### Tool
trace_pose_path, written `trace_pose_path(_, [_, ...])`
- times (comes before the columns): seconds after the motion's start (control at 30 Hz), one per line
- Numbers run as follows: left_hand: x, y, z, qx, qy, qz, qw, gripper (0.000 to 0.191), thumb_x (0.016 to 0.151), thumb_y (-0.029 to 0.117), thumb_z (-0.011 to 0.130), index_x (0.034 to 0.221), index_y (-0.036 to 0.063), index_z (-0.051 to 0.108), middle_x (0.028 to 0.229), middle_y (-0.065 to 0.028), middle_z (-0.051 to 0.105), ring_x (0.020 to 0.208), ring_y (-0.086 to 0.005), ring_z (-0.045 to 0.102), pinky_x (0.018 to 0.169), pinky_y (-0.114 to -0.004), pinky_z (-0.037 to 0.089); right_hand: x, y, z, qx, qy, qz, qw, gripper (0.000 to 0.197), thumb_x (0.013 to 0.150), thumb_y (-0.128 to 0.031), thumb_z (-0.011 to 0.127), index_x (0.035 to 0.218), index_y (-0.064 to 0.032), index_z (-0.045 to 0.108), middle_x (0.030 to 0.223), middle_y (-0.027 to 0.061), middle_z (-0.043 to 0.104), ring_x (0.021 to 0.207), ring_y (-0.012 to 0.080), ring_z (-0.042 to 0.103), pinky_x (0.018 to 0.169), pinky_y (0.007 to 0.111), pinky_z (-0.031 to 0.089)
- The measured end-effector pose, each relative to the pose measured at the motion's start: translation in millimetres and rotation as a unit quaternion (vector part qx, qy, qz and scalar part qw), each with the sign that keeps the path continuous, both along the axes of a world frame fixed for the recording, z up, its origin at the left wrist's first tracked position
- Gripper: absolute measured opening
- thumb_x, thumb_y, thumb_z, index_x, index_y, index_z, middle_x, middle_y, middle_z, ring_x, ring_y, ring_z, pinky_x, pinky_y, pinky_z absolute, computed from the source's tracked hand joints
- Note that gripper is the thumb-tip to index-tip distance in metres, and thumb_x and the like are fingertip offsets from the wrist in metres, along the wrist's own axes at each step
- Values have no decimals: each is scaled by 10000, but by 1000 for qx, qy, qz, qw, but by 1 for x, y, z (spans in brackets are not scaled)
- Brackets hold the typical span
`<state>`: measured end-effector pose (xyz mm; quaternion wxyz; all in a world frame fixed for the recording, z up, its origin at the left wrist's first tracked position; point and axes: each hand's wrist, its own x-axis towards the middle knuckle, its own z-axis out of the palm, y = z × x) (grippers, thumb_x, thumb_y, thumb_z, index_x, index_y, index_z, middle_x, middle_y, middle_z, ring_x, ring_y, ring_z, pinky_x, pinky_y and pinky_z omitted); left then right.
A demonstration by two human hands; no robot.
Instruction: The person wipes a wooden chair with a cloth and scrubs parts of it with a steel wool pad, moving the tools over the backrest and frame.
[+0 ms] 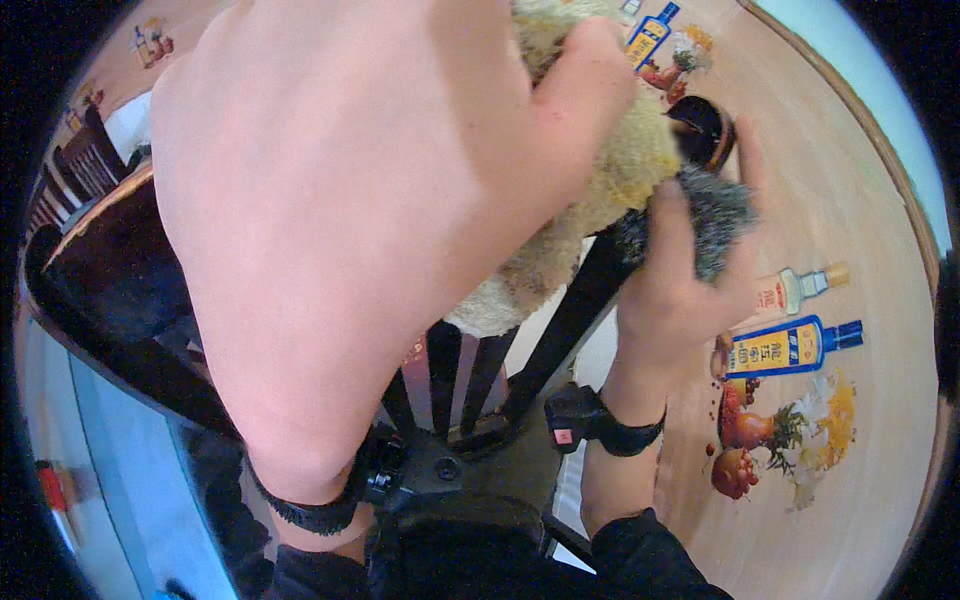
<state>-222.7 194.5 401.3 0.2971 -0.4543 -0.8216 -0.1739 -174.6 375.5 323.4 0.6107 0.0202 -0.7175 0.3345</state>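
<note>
My left hand [352,195] fills the upper left of the view, close to the camera, and its thumb presses on a yellowish, worn cloth [626,161]. A dark wooden chair [559,334] with slats stands beneath the cloth, whose brown and whitish lower part hangs over it. At the right, my right hand [682,300] is closed around a dark grey fuzzy cloth [712,221] near the chair's rounded black post end [701,131]. The fingers of my left hand are mostly hidden behind its back. Both wrists wear black straps.
Beside my right hand is a wood-toned surface with printed bottles [780,349], fruit and flowers, bounded by a brown edge strip [862,97]. A dark wooden piece with a worn edge [112,300] lies at the left, with slatted chairs [82,169] behind it.
</note>
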Motion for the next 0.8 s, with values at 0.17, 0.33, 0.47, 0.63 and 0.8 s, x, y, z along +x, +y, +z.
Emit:
trace_pose_path(0.17, [2,0,-4,29,6,27,999,429,907,388,578,729,17,701,576,-169,614,526,-296,618,511,-385,496,12,3,-12,69,-41,-15,997,380,855,91,620,1226,156,566,1501,176,466,1071,169,636,863,250,505])
trace_pose_path(0.33, [-5,9,-1,107,22,133,985,468,896,427,568,718,17,708,575,-188,615,542,-330,635,523,-404,511,14,0,-17,18,-27,37,999,288,844,107,610,1125,172,607,1527,180,431,1121,192,627,895,272,503])
trace_pose_path(0.47, [-12,10,2,113,13,185,976,499,886,458,560,709,17,713,575,-202,616,554,-357,648,533,-419,523,16,1,-27,17,-54,26,998,191,780,70,655,955,140,626,1514,244,420,1178,282,605,935,332,498])
trace_pose_path(0.63, [-10,10,7,70,-2,217,974,543,908,511,538,746,25,717,612,-205,636,601,-363,673,565,-435,532,35,7,-9,-106,-80,89,987,367,773,-19,727,1115,52,615,1344,191,545,1078,223,616,896,319,507])
trace_pose_path(0.8, [-5,13,2,63,13,244,968,594,911,600,510,753,65,711,646,-209,645,648,-391,670,581,-483,527,47,20,12,-159,-29,80,984,438,794,-63,775,1189,7,598,1095,100,631,917,138,617,810,274,507])
